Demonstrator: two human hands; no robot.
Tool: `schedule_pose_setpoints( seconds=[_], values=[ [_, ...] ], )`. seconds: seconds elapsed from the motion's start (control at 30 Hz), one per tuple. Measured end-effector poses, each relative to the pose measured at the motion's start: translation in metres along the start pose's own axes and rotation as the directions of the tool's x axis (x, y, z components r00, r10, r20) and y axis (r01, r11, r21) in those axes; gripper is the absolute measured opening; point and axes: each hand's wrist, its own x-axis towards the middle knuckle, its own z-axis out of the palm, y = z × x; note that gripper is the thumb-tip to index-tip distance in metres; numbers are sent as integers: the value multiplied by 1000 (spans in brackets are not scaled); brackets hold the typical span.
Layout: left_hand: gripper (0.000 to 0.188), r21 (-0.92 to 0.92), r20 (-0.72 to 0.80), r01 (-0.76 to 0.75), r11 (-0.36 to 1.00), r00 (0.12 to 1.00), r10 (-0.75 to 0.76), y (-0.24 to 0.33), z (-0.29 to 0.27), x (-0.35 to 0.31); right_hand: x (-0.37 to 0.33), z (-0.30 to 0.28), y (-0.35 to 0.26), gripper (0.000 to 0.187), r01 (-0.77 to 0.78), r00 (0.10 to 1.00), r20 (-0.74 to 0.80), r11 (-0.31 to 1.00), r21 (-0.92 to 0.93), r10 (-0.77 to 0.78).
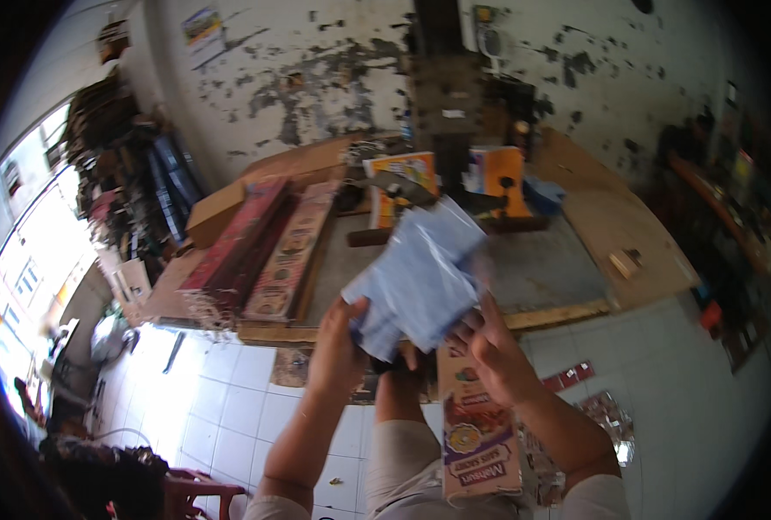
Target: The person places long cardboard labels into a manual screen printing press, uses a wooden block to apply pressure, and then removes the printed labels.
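A loose bunch of thin, shiny, pale blue plastic sheets [424,277] hangs above the near edge of the worktable, slightly smeared by motion. My left hand [338,342] grips its lower left corner, thumb on top. On the other side, my right hand [489,351] has its fingers curled at the lower right edge of the sheets; some fingertips are hidden behind them. Below the right hand, a long printed packaging strip [481,433] in brown and purple lies over my lap.
On the worktable [567,269], bundles of long red printed strips [238,243] lie at the left. A dark upright machine [446,95] stands at the back, with orange printed packs [498,178] beside it. A small wooden block [625,262] sits right. A red stool [199,490] is lower left.
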Motion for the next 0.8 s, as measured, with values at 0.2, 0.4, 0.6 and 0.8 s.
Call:
schedule_pose_setpoints(
  seconds=[0.2, 0.4, 0.6, 0.8],
  values=[
    [83, 458, 392, -236, 857, 919, 44, -92, 46, -29, -45, -46, -19, 60, -13, 796, -594, 985, 173, 115],
    [78, 668, 350, -431, 607, 902, 255, -91, -9, 14, -39, -185, -57, 57, 38, 620, -779, 995, -94, -97],
    [67, 883, 394, -464, 67, 813, 429, -105, -107, 45, 34, -359, -107, 71, -184, 504, -826, 903, -389, -253],
    [67, 878, 477, -436, -199, 755, 449, -134, -120, 53, 133, -502, -143, 59, -309, 590, -806, 905, -291, -57]
  ],
)
